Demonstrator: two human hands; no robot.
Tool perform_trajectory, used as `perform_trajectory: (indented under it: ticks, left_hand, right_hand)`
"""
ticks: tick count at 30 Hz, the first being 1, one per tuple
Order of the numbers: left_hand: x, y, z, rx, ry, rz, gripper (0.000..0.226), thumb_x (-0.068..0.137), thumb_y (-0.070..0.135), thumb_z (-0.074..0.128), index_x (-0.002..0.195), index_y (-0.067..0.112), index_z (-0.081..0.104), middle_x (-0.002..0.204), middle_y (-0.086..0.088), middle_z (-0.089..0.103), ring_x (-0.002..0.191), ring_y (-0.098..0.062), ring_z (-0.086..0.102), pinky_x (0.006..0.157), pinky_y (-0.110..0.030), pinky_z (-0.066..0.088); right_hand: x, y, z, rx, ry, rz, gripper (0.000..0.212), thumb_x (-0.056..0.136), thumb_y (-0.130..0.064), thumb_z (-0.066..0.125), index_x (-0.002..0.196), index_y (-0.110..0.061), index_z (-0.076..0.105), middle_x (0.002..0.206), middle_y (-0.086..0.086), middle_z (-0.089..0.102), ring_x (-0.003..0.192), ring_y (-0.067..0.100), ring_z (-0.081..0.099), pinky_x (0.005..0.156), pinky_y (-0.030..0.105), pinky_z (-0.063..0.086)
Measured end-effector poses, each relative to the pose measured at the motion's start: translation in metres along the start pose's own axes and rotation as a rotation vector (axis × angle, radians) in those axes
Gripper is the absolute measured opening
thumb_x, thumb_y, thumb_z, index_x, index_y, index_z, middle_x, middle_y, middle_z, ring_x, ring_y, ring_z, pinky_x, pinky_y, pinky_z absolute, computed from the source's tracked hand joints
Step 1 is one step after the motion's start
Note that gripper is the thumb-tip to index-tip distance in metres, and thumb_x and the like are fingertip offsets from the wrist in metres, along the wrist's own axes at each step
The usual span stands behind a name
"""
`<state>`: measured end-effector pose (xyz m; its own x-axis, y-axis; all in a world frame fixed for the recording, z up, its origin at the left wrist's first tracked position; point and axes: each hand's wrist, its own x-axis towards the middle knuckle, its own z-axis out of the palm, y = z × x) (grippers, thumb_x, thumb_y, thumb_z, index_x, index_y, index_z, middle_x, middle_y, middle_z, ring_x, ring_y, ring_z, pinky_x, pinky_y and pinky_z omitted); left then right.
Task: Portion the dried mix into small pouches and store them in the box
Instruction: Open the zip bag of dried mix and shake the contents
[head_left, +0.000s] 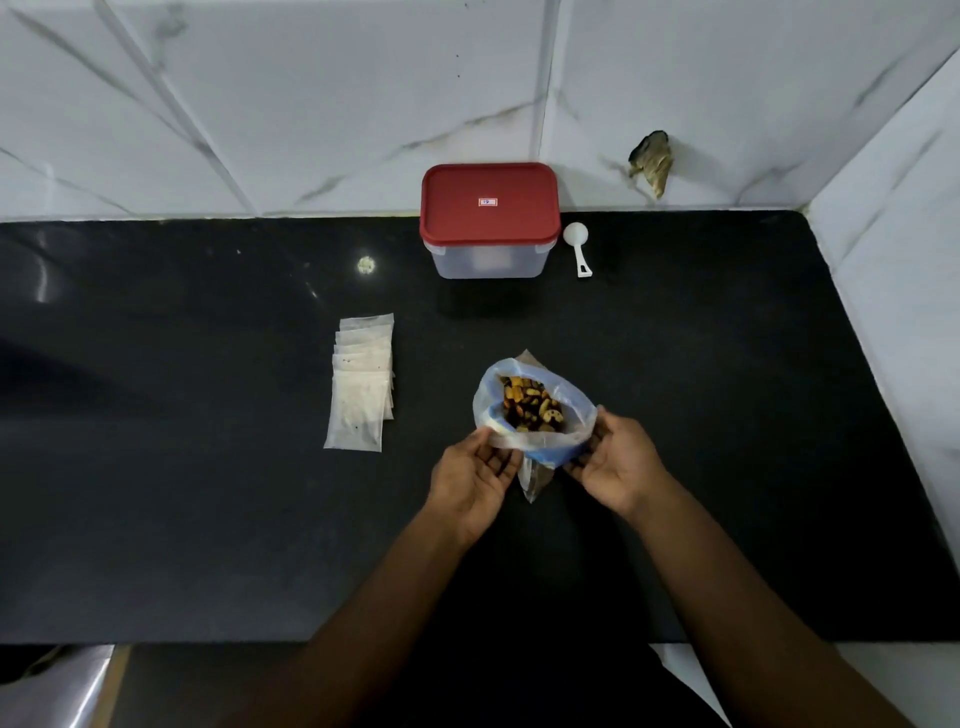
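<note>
Dried mix (532, 408) in open bag (537, 442), near centre of counter (208, 519).
Left hand (475, 478) and right hand (618, 467) pinch the bag rim, fingers curled.

You wore the one camera on your head; it looked forward and steeply down onto the black counter (182, 545), wide-angle, straight lines bowed toward the edges. It faced the marble-tiled back wall (311, 104), which filled the top third; a side wall (909, 260) cut in at right. Your left hand (475, 475) and right hand (618, 467), holding the bag of mix (540, 442) between them, sat just below frame centre, nearest the lens, forearms running in from the bottom edge. The red-lidded box (488, 208) stood farther off by the back wall, upper centre. The counter's near edge showed low in frame.
</note>
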<state>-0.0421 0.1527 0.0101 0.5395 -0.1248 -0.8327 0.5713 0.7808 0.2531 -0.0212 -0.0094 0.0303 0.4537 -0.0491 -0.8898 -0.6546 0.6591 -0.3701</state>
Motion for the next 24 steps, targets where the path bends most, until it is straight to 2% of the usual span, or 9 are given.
perform_trajectory:
  ticks: [2,5,7,10,13,17,19,21,24]
  left_hand:
    - [0.0,0.003,-0.001,0.084,0.023,0.032,0.022,0.103,0.013,0.055,0.119,0.003,0.066,0.111,-0.016,0.072,0.099,-0.024,0.069,0.084,-0.035,0.056]
    - [-0.002,0.003,-0.005,0.246,0.061,0.057,0.027,0.098,0.016,0.066,0.123,0.006,0.067,0.11,-0.012,0.073,0.099,-0.022,0.07,0.081,-0.035,0.058]
    - [-0.006,0.002,-0.008,0.361,0.096,0.046,0.031,0.095,0.022,0.072,0.122,0.008,0.068,0.106,-0.01,0.074,0.098,-0.021,0.071,0.078,-0.034,0.059]
    - [-0.011,0.0,-0.008,0.449,0.116,-0.013,0.043,0.088,0.035,0.079,0.117,0.006,0.069,0.105,-0.012,0.074,0.096,-0.023,0.072,0.076,-0.033,0.06]
    - [-0.014,-0.002,-0.004,0.413,0.111,-0.044,0.041,0.089,0.034,0.078,0.114,0.003,0.067,0.104,-0.016,0.074,0.093,-0.024,0.074,0.078,-0.034,0.062]
    - [-0.014,-0.003,0.005,0.312,0.131,-0.067,0.023,0.094,0.01,0.071,0.114,0.001,0.065,0.098,-0.017,0.071,0.087,-0.025,0.072,0.072,-0.032,0.061]
    - [-0.015,-0.002,0.007,0.248,0.113,-0.089,0.022,0.094,0.004,0.069,0.116,0.0,0.065,0.093,-0.016,0.072,0.086,-0.023,0.071,0.07,-0.03,0.061]
    - [-0.016,-0.002,0.008,0.159,0.054,-0.103,0.027,0.094,0.0,0.066,0.121,-0.003,0.064,0.086,-0.015,0.076,0.084,-0.022,0.072,0.075,-0.03,0.062]
    - [-0.014,-0.002,0.006,0.061,-0.054,-0.107,0.024,0.095,-0.003,0.061,0.118,0.001,0.066,0.089,-0.015,0.077,0.077,-0.018,0.075,0.077,-0.029,0.063]
  right_hand:
    - [0.0,-0.001,-0.004,-0.143,0.009,-0.035,0.043,0.103,-0.043,0.05,0.127,-0.01,0.064,0.122,0.016,0.068,0.115,0.032,0.063,0.084,0.044,0.053]
    - [-0.005,-0.001,-0.01,-0.432,0.043,-0.133,0.042,0.094,-0.053,0.062,0.115,-0.017,0.067,0.114,0.01,0.069,0.108,0.026,0.064,0.079,0.038,0.053]
    - [-0.008,0.001,-0.014,-0.557,0.086,-0.19,0.044,0.088,-0.052,0.07,0.115,-0.018,0.066,0.113,0.009,0.067,0.1,0.022,0.063,0.074,0.034,0.053]
    - [-0.01,0.006,-0.017,-0.597,0.103,-0.229,0.042,0.085,-0.043,0.077,0.113,-0.014,0.067,0.104,0.01,0.069,0.082,0.018,0.064,0.065,0.029,0.054]
    - [-0.01,0.01,-0.016,-0.508,0.082,-0.235,0.032,0.087,-0.031,0.078,0.109,-0.009,0.072,0.096,0.013,0.075,0.08,0.019,0.071,0.068,0.03,0.06]
    - [-0.015,0.008,-0.012,-0.404,0.047,-0.209,0.017,0.098,-0.016,0.064,0.109,-0.006,0.071,0.105,0.016,0.075,0.098,0.025,0.072,0.086,0.037,0.06]
    - [-0.019,0.004,-0.009,-0.276,0.023,-0.147,0.015,0.099,-0.013,0.061,0.108,-0.005,0.069,0.107,0.016,0.074,0.103,0.027,0.07,0.092,0.04,0.058]
    - [-0.021,-0.001,-0.008,-0.087,-0.009,-0.048,0.017,0.099,-0.012,0.061,0.112,-0.004,0.067,0.11,0.017,0.071,0.107,0.028,0.067,0.099,0.042,0.054]
    - [-0.018,-0.01,-0.01,0.093,-0.06,0.093,0.022,0.1,-0.012,0.056,0.117,-0.003,0.067,0.115,0.019,0.07,0.11,0.029,0.066,0.096,0.042,0.053]
